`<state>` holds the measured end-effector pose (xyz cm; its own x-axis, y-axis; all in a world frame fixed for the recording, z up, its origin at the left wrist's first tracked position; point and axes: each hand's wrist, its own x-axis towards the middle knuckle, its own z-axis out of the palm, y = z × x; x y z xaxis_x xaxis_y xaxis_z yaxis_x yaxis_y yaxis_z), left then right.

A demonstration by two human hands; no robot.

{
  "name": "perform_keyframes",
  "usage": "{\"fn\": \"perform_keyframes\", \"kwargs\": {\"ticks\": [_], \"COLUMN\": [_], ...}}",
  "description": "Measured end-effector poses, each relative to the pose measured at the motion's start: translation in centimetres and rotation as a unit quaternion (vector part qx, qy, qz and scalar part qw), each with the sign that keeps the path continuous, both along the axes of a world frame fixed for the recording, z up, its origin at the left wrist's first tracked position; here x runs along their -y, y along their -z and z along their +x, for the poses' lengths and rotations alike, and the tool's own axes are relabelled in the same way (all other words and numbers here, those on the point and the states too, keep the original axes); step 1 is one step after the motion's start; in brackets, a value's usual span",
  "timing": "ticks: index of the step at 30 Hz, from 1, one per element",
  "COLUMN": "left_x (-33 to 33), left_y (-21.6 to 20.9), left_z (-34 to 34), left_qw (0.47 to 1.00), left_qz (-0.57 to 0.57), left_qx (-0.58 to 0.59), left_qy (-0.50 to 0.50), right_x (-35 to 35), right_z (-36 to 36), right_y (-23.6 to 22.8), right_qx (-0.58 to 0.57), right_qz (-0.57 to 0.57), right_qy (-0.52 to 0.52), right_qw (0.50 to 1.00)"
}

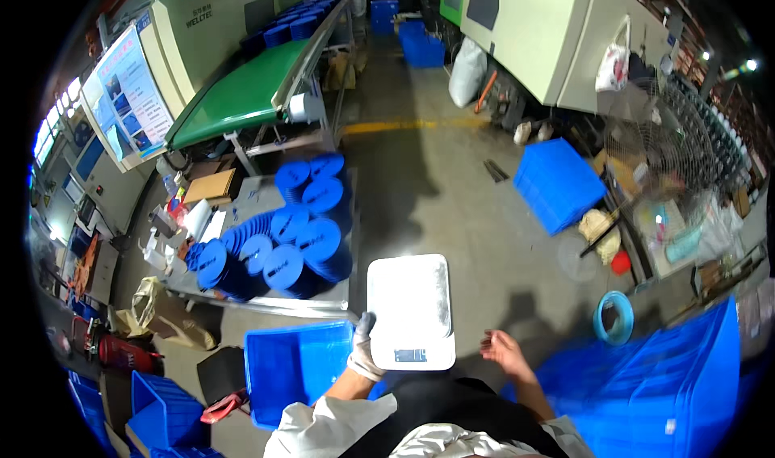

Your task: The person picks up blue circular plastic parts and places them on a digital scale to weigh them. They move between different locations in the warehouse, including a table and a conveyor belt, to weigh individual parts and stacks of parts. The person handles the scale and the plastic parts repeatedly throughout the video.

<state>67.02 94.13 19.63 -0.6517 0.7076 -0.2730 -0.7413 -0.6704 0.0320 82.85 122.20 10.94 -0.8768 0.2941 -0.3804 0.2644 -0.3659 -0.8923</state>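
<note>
A white digital scale point(410, 296) with a flat top and a small display near its lower edge is held out in front of me. My left hand point(365, 351), in a pale glove with grey fingertips, grips its left edge, thumb on the side; the fingers beneath are hidden. To the right of the scale, my bare right hand point(502, 350) hangs apart from it, fingers loosely bent and a little spread, with nothing in them. Left of the scale, several stacks of round blue discs point(284, 270) stand on a metal table point(266, 303).
A blue bin point(299, 361) sits below the table, beside my left arm. Large blue crates point(646, 385) rise at my right. A green conveyor point(238, 90) runs beyond the table. On the right are another blue crate point(559, 185), a standing fan point(658, 135) and a light-blue basin point(613, 317).
</note>
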Motion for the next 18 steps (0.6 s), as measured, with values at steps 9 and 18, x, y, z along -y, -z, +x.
{"fn": "perform_keyframes", "kwargs": {"ticks": [9, 18], "left_x": [-21.8, -37.9], "left_y": [-3.1, -2.0], "left_z": [-22.9, -48.7], "left_qw": [0.996, 0.983], "left_qz": [0.061, 0.042], "left_qx": [-0.033, -0.072], "left_qy": [-0.052, -0.162], "right_x": [-28.2, -49.9], "right_z": [-2.6, -33.5], "right_y": [16.6, 19.7], "right_qx": [0.358, 0.349], "right_qz": [0.333, 0.365], "right_qy": [-0.203, -0.201], "right_qw": [0.848, 0.839]}}
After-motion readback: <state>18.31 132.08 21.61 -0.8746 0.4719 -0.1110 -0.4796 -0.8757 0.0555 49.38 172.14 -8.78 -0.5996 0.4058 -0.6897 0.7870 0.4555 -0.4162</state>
